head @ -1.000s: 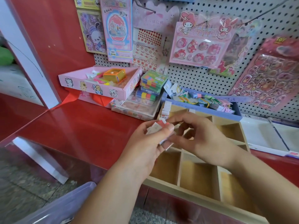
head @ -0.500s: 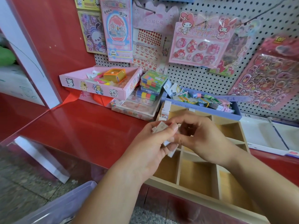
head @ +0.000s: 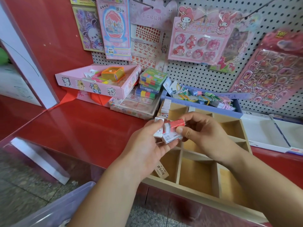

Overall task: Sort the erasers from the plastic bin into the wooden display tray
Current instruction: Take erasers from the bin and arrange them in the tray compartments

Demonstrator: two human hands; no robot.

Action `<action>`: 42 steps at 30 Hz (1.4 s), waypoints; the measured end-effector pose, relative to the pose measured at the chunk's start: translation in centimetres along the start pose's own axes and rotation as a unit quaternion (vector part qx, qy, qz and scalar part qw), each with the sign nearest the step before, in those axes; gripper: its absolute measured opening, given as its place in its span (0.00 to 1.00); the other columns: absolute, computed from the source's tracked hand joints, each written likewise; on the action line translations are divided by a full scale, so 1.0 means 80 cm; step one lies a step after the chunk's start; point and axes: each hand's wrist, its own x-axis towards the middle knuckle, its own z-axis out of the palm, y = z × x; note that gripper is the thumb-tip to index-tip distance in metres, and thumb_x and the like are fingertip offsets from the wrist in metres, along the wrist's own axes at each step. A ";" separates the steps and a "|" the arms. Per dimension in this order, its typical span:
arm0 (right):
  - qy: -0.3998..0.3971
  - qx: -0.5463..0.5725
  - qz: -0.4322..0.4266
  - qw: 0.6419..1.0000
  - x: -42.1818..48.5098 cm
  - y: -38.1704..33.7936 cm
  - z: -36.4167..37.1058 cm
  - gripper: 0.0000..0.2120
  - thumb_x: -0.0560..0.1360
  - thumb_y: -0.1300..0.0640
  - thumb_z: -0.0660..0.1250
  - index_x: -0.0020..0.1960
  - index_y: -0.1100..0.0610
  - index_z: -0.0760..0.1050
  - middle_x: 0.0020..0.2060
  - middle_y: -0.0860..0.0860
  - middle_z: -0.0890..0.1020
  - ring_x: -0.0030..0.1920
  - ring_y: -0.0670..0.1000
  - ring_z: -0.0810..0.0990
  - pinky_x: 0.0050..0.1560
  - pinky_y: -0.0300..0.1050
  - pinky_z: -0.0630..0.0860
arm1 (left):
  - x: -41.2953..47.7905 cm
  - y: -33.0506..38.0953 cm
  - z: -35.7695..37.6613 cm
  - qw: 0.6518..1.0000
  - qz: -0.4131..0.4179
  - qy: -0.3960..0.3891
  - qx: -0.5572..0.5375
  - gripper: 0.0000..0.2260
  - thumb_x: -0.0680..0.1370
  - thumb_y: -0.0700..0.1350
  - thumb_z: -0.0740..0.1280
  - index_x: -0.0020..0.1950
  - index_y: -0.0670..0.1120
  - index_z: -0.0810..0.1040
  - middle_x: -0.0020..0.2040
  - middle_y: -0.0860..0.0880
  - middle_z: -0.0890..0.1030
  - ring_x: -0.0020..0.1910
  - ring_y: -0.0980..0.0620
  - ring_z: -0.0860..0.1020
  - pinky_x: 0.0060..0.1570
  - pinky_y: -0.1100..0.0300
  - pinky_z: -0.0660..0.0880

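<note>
Over the left half of the wooden display tray [head: 180, 166], both hands meet, off the wood.

Left hand [head: 147, 148]: fingers curled under a small clump of white erasers [head: 172, 138], thumb clamped on the leftmost one. Tight hold, no gap visible.

Right hand [head: 203, 136]: narrow pinch on a red-sleeved eraser [head: 174, 124], with the thumb on its near face and the index finger over the top. Remaining fingers are curled behind it.

The red-sleeved eraser lies across the top of the white clump, touching it, long axis roughly left-right. Can't tell whether the left hand also bears on it.

Already in the tray: a tan-sleeved eraser [head: 161, 171] lies tilted in the near-left compartment, just below the left wrist. A row of erasers [head: 165, 107] stands on edge in the far-left compartment.

The plastic bin [head: 57, 208], translucent lavender, sits at bottom left, below the edge of the red counter [head: 82, 125] and well apart from the hands. Its contents aren't visible.
</note>
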 end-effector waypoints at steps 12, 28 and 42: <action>0.118 0.048 0.087 0.988 0.008 -0.005 -0.015 0.05 0.77 0.61 0.70 0.52 0.62 0.79 0.40 0.55 0.85 0.37 0.52 0.81 0.40 0.44 0.81 | 0.000 0.027 -0.040 0.997 0.059 0.001 0.046 0.11 0.82 0.36 0.65 0.64 0.38 0.79 0.60 0.38 0.83 0.58 0.43 0.84 0.57 0.51 0.82; 0.060 -0.331 0.083 0.938 0.050 0.030 -0.002 0.06 0.75 0.56 0.75 0.51 0.51 0.82 0.42 0.46 0.83 0.39 0.43 0.78 0.41 0.29 0.73 | 0.013 0.042 -0.064 0.993 0.077 0.067 0.059 0.06 0.81 0.35 0.67 0.57 0.41 0.81 0.55 0.39 0.85 0.51 0.46 0.86 0.51 0.52 0.83; 0.049 -0.139 0.033 0.989 0.011 -0.007 0.032 0.04 0.75 0.62 0.75 0.48 0.57 0.81 0.40 0.55 0.85 0.41 0.59 0.83 0.44 0.47 0.81 | 0.015 0.044 -0.076 0.992 0.069 0.084 0.066 0.05 0.82 0.35 0.67 0.56 0.41 0.79 0.55 0.38 0.85 0.50 0.47 0.87 0.46 0.54 0.84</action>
